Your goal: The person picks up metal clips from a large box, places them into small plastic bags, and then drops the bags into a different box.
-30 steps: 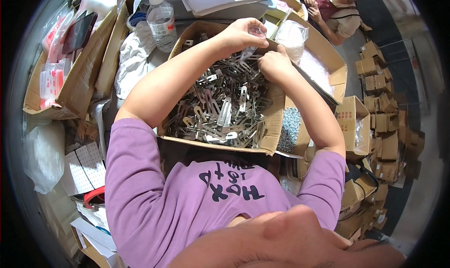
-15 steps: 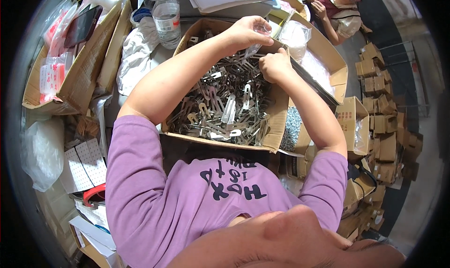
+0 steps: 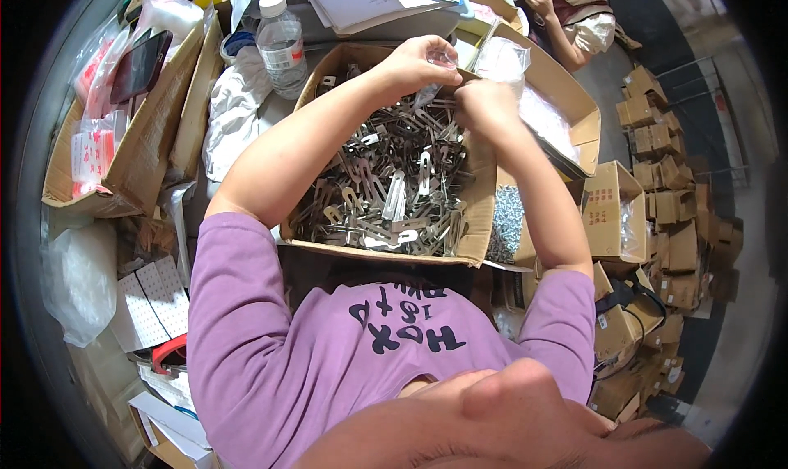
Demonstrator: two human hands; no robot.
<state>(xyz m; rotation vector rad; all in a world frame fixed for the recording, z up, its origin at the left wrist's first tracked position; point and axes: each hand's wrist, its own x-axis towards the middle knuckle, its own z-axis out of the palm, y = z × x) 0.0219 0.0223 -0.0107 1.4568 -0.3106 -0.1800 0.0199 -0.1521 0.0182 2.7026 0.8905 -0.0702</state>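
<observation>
My left hand [image 3: 417, 65] is closed on a small clear plastic bag [image 3: 425, 96] above the far side of an open cardboard box. Close beside it, over the box's far right corner, my right hand [image 3: 490, 108] is curled shut and blurred. Whatever lies between its fingers is hidden. Metal hair clips [image 3: 396, 196], silvery and flat, fill the cardboard box [image 3: 480, 215] in a loose heap. Part of the heap is covered by my left forearm.
A water bottle [image 3: 281, 49] stands beyond the box. At the left, a carton [image 3: 156, 132] holds bags and a phone [image 3: 141, 67]. Small silvery pieces [image 3: 506, 223] lie to the right, below a carton of clear bags [image 3: 584, 132]. Another person [image 3: 574, 18] sits at the far right.
The whole view has shifted a little. My right hand has moved slightly and is now blurred, while my left hand keeps its hold on the clear bag.
</observation>
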